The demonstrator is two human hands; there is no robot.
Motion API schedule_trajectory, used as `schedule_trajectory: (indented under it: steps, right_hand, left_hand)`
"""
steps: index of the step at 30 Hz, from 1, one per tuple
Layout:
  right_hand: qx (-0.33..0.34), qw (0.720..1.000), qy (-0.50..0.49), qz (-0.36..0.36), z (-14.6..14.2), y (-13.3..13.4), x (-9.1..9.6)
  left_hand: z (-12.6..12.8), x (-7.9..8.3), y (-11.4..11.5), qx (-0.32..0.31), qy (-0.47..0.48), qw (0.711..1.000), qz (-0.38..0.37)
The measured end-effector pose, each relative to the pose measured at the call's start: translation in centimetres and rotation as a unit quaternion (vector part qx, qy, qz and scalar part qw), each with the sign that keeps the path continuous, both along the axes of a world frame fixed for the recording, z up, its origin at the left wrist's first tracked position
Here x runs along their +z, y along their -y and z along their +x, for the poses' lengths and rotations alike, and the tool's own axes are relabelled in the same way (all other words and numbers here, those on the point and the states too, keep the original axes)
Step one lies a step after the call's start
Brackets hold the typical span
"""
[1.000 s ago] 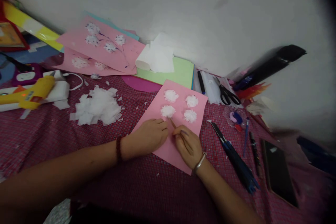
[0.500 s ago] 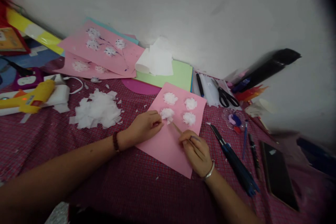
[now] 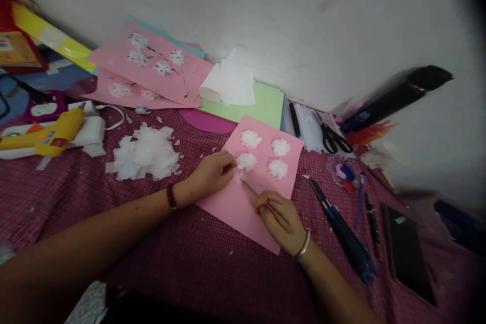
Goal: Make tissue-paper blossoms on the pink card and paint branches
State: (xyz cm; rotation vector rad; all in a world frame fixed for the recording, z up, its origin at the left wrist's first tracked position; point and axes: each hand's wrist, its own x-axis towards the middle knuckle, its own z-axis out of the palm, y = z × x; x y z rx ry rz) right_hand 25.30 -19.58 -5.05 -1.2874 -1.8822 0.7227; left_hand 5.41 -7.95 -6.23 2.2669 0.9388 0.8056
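A pink sheet of paper (image 3: 237, 212) lies at a slant before me, with several fluffy white paper tufts (image 3: 280, 147) on its upper half. My left hand (image 3: 214, 172) rests at the sheet's left edge with fingers curled in, close to the lower-left tuft (image 3: 246, 161); whatever may be in its fingertips is hidden. Between the fingers of my right hand (image 3: 281, 220) is a thin tan stick (image 3: 250, 189). Its tip points at the paper just below that tuft, where a small white scrap shows. Left of the sheet sits a heap of white paper pieces (image 3: 146, 154).
A yellow glue gun (image 3: 56, 134) lies at the left. Finished-looking pink sheets (image 3: 114, 58), a white paper roll (image 3: 228, 81) and green paper (image 3: 266, 104) are by the wall. Scissors (image 3: 332, 136), a blue cutter (image 3: 347, 238), a brush (image 3: 359, 200) and a phone (image 3: 408, 253) lie right.
The stick's tip has come away from the lower-left tuft, slightly down and left. The left hand stays beside the tuft. The whole view has shifted a little.
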Motion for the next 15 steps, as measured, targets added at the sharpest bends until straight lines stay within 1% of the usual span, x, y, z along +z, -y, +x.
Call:
schedule_trajectory:
  steps: [2,3,5,7,9,12,13,15]
  right_hand:
    - [0.014,1.0,0.0,0.0,0.0,0.1,0.0]
    - [0.02,1.0,-0.002,-0.001,0.0,0.2,0.1]
    - [0.031,0.999,-0.013,-0.003,0.2,0.2,0.3]
    - [0.037,0.998,-0.04,-0.022,0.5,0.1,0.5]
    - [0.014,0.994,-0.094,-0.045,1.1,-0.1,0.7]
    - [-0.061,0.981,-0.179,-0.039,1.9,-0.2,0.8]
    - [-0.071,0.979,-0.188,-0.035,2.0,-0.2,0.8]
    - [-0.057,0.984,-0.163,-0.045,1.9,-0.2,0.9]
  left_hand:
    - [0.1,0.0,0.1,-0.006,0.011,1.0,-0.006]
    - [0.1,0.0,0.1,-0.018,0.011,1.0,-0.006]
    - [0.1,0.1,0.0,-0.066,-0.013,0.998,0.007]
    - [0.0,0.2,-0.2,-0.116,-0.055,0.991,0.032]
    - [0.0,0.2,-0.5,-0.137,-0.087,0.986,0.049]
    - [0.2,0.2,-0.8,-0.135,-0.095,0.985,0.052]
    - [0.2,0.2,-0.7,-0.134,-0.093,0.985,0.05]
    - [0.2,0.6,-0.5,-0.133,-0.086,0.987,0.041]
